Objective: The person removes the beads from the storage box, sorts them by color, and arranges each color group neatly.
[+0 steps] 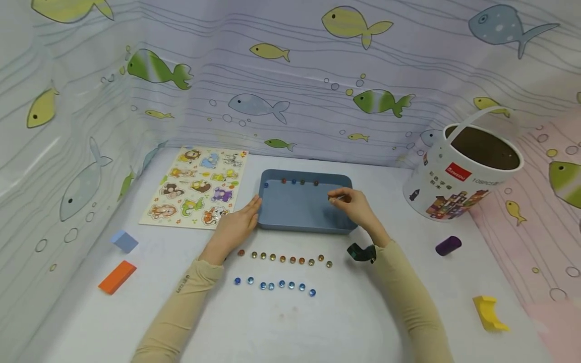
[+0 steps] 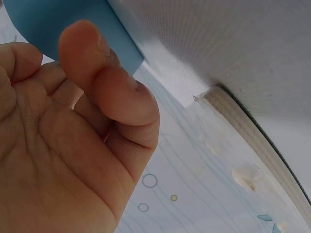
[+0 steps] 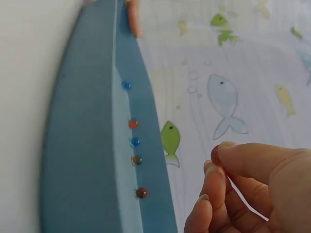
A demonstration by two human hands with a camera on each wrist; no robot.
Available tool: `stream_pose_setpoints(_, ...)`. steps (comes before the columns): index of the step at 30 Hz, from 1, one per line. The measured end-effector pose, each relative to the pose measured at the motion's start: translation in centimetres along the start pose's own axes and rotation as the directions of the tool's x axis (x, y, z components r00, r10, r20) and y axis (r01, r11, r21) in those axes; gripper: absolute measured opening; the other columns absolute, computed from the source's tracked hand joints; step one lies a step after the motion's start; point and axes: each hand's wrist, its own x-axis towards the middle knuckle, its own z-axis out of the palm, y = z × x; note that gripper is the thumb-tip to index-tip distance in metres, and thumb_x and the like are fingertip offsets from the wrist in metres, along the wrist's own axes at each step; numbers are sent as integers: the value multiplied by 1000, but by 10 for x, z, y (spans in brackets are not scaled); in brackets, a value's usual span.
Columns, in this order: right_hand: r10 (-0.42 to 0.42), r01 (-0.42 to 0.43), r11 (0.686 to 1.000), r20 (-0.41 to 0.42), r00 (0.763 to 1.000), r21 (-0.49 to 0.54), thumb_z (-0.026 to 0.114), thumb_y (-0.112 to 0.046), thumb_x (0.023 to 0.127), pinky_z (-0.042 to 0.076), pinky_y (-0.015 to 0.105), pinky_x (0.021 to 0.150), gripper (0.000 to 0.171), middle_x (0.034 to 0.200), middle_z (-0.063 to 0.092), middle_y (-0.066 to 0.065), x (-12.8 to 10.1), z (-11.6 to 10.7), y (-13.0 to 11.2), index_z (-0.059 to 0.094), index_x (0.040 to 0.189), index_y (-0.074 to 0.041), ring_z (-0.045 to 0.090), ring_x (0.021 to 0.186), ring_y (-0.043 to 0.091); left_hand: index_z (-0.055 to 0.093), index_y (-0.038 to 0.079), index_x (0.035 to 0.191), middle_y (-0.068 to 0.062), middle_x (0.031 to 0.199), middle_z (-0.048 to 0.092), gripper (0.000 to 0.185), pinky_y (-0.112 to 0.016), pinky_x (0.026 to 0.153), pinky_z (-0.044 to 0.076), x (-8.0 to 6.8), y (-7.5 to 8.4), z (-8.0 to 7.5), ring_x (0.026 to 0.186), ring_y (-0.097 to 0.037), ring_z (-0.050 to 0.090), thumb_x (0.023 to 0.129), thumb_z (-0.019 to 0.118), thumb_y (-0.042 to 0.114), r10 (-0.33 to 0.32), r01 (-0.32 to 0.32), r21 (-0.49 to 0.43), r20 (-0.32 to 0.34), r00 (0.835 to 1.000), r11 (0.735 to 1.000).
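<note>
From my head, I see my left hand [image 1: 239, 222] resting against the left wall of the blue-grey tray [image 1: 295, 212], its fingers extended, and my right hand [image 1: 354, 204] above the tray's right part, thumb and fingertips pinched together. Five marbles [image 1: 293, 181] lie along the tray's far side. The near wall stands between them and two rows on the white surface [image 1: 290, 335]: an amber and reddish row [image 1: 283, 259], then a blue row [image 1: 282, 284] nearer me. A puzzle board [image 1: 199, 186] crowds the left, its near right corner close by my left hand. Further left and nearer sit a blue block [image 1: 124, 241] and an orange block [image 1: 117, 277]; to the right are a white bucket [image 1: 428, 174], a purple cylinder [image 1: 448, 245] and a yellow block [image 1: 490, 313]. A fish-print curtain [image 1: 308, 75] closes off the far side. From my left wrist, my own thumb and fingers block part of the tray's blue wall; they hold nothing I can see. From my right wrist, I'm gripping a reddish marble [image 3: 215, 154], partly covered by my thumb, apart from the five in the tray.
</note>
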Motion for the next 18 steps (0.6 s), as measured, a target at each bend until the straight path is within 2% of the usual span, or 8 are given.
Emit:
stream_pose_setpoints(5, -12, 12, 998, 1, 1000, 55, 62, -17, 95, 52, 28, 77, 30, 118, 67, 18, -35, -3, 7, 64, 119, 1, 64, 97, 26, 41, 8, 147, -5, 154, 38, 48, -26, 43, 39, -1, -1, 1, 45, -14, 45, 102, 46, 23, 2, -1, -8, 3, 1000, 1000)
stream_pose_setpoints(11, -54, 41, 991, 108, 993, 125, 64, -9, 93, 50, 24, 69, 24, 109, 67, 23, -75, 1, 29, 65, 113, 4, 60, 82, 9, 39, 9, 148, -5, 154, 37, 49, -25, 42, 37, -1, -1, 3, 40, -13, 39, 102, 45, 23, 11, -11, -2, 11, 1000, 1000)
stream_pose_setpoints(14, -81, 62, 991, 162, 983, 119, 66, -8, 90, 46, 22, 62, 21, 100, 67, 17, -86, 4, 39, 67, 109, 3, 56, 74, 9, 38, 9, 148, -5, 154, 37, 49, -24, 41, 35, 0, -2, 2, 38, -12, 35, 102, 46, 23, 8, -8, 6, 4, 1000, 1000)
stream_pose_setpoints(18, -80, 69, 996, 238, 968, 57, 68, -5, 86, 45, 20, 61, 15, 91, 67, 5, -92, 8, 48, 70, 101, -4, 53, 71, 7, 38, 9, 148, -5, 154, 37, 49, -24, 40, 36, 0, -2, 2, 39, -12, 36, 102, 46, 23, 3, -3, 0, 6, 1000, 1000)
